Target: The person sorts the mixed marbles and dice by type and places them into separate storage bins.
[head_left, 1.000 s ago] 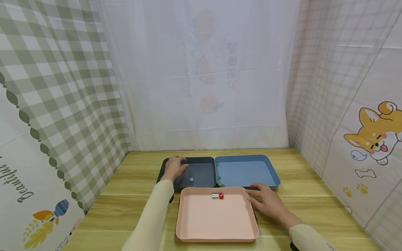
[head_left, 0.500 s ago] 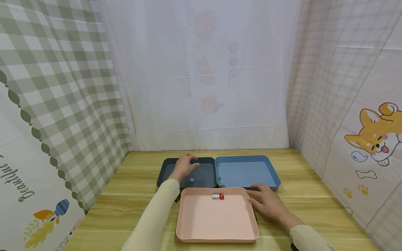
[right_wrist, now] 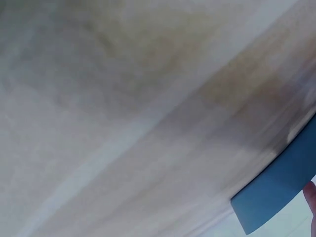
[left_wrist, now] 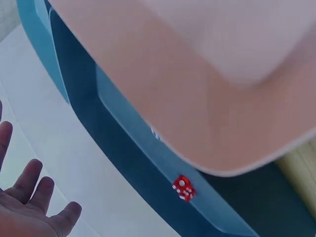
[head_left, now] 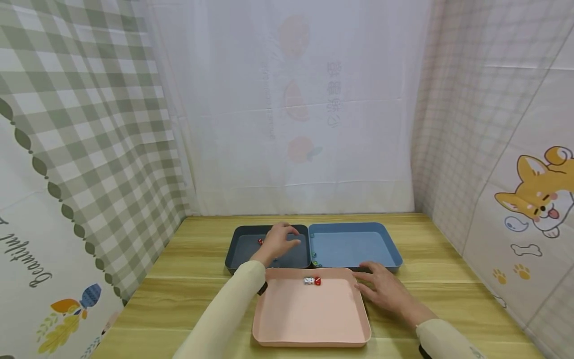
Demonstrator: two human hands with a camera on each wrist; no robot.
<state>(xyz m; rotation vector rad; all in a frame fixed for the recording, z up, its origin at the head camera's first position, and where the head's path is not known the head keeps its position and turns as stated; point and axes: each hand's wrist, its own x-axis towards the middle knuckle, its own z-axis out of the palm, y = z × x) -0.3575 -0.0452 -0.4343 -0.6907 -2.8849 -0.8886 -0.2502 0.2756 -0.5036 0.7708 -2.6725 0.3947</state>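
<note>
My left hand (head_left: 279,241) hovers over the dark tray (head_left: 237,259), its fingers apart and nothing between them in the left wrist view. Left of the fingers a red die (head_left: 260,241) lies in that tray. A white die there is mostly covered by the hand in the head view. My right hand (head_left: 383,289) rests by the upper right corner of the pink tray (head_left: 311,319), fingertips at its rim. Inside the pink tray, near its far wall, two white dice (head_left: 309,280) and a red die (head_left: 317,281) sit in a row.
Right of the dark tray stands a blue tray (head_left: 354,244), with several small green pieces (head_left: 315,259) along its left side. All three trays stand close together on the wooden table (head_left: 448,294). Cloth curtains (head_left: 296,199) enclose the back and sides.
My left hand has moved right across the dark tray, uncovering the red die and covering most of the white one. The right hand has stayed by the pink tray.
</note>
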